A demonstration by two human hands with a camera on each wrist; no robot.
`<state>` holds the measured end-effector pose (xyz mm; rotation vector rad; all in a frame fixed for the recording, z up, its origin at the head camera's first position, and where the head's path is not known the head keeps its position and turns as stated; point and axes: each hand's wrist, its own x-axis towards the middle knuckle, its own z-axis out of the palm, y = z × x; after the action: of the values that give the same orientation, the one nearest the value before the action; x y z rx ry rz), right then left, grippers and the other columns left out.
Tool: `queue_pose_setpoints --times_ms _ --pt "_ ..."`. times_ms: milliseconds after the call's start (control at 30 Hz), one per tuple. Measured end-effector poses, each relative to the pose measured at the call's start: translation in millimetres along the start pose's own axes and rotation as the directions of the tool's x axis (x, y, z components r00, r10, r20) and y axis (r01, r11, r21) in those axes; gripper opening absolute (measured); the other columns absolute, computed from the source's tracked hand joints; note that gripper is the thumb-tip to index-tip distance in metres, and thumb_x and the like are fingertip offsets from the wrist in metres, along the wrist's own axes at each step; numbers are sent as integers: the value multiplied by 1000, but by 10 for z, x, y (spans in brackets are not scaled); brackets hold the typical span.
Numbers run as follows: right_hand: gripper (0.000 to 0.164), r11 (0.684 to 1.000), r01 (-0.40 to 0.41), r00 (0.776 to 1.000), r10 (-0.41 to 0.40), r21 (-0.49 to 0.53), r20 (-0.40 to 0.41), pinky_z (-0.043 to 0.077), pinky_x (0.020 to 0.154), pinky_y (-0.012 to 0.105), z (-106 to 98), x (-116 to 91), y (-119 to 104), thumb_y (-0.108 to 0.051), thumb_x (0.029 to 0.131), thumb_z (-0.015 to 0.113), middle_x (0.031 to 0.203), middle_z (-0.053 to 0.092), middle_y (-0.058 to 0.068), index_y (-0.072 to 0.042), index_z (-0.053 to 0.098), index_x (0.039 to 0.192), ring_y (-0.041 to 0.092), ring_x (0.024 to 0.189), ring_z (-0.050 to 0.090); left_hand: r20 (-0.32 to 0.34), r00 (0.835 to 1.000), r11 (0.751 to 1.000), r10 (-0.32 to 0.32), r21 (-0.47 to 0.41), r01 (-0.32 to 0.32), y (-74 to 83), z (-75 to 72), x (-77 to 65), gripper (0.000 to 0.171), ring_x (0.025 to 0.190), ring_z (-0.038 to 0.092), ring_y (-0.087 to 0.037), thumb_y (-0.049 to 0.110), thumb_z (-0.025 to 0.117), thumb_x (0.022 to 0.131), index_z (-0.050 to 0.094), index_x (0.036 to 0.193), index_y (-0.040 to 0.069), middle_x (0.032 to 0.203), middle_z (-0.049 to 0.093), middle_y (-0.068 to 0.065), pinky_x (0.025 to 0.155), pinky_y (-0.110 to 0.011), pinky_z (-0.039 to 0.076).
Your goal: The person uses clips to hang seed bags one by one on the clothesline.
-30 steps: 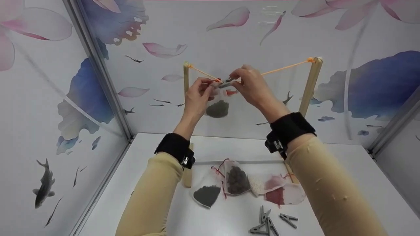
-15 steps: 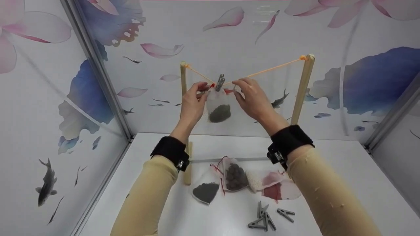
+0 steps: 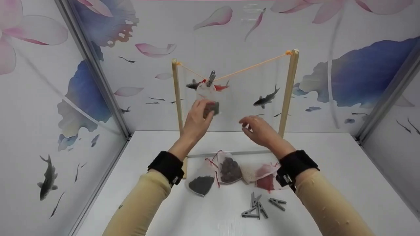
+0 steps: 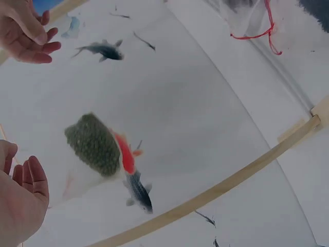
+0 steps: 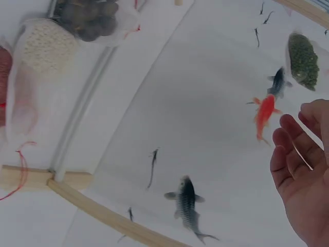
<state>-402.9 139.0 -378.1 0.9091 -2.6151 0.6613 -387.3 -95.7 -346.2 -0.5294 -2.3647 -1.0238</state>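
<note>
Fingers (image 4: 37,175) of the left hand (image 3: 196,119) were loosely bent, pinching nothing I could see; from the head view they crossed in front of the green bag (image 3: 215,107), but whether they brushed it I couldn't tell; the right hand (image 3: 258,129) hung in mid-air, well apart from it, fingers softly curved round nothing. The green bag dangled from the cord (image 3: 252,68) between two posts (image 3: 289,91), a grey clip (image 3: 211,78) at its top and the cord sagging to a V there; so I'd call this the tail end of clipping it up, maybe a quick steadying touch. Next move, imo, called for easing the left hand off so nothing swung, then reaching down for one of the loose clips (image 3: 259,209) and another bag, say the dark bag (image 3: 230,170) or the grey bag (image 3: 201,185); those all lay on the table (image 3: 177,216).
</note>
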Motion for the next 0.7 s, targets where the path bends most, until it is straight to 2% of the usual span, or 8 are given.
queue_pose_setpoints --times_ms 100,200,267,367,467,533,600,700 --pt "19 1000 7 994 -6 -2 112 52 69 36 152 -242 65 -8 90 59 89 68 12 -1 64 107 22 79 63 120 991 997 64 33 -68 4 181 -235 20 96 60 -13 14 56 94 59 114 13 113 59 -3 77 -24 51" --pt "17 1000 19 976 -22 15 218 50 65 31 322 -500 95 -9 89 60 84 68 9 -2 65 103 17 74 62 284 950 988 128 43 -146 15 384 -525 16 91 61 -13 15 55 94 61 109 13 106 63 -2 76 -24 51" --pt "17 998 23 956 -36 50 291 50 64 27 444 -681 97 -8 88 61 83 68 8 -1 65 103 15 73 62 408 903 983 137 52 -173 30 519 -745 15 89 62 -12 17 56 93 62 106 14 102 65 -1 77 -23 50" --pt "17 998 20 920 -44 66 388 49 62 22 623 -960 57 -11 87 64 83 69 6 -4 66 102 12 71 63 582 805 981 115 59 -182 54 711 -1088 14 87 61 -9 19 58 93 64 105 16 98 67 2 75 -20 49" --pt "17 995 17 887 -60 97 459 48 62 20 782 -1219 -6 -10 83 68 83 70 7 -4 67 99 13 72 64 696 712 974 93 84 -208 47 897 -1408 16 84 62 -6 21 61 91 66 105 16 96 68 3 73 -17 48" --pt "18 994 23 875 -74 111 478 48 61 20 882 -1375 -41 -7 79 70 82 69 8 -3 67 97 14 72 64 736 673 972 72 100 -214 30 1011 -1597 19 81 63 -6 22 63 88 65 106 14 97 69 1 71 -17 48" --pt "20 995 28 873 -72 97 483 46 62 21 966 -1530 -74 -4 75 72 82 67 7 -3 67 95 13 72 60 750 661 974 38 120 -192 15 1123 -1769 24 81 61 -6 24 66 86 64 107 12 97 68 -1 71 -17 47" --pt "20 997 70 897 -68 13 437 45 63 23 1073 -1745 -103 -2 71 74 82 61 4 -6 67 90 10 71 55 745 667 986 -27 131 -107 9 1279 -1990 36 78 55 -6 27 72 80 60 109 11 95 62 -1 69 -18 44"
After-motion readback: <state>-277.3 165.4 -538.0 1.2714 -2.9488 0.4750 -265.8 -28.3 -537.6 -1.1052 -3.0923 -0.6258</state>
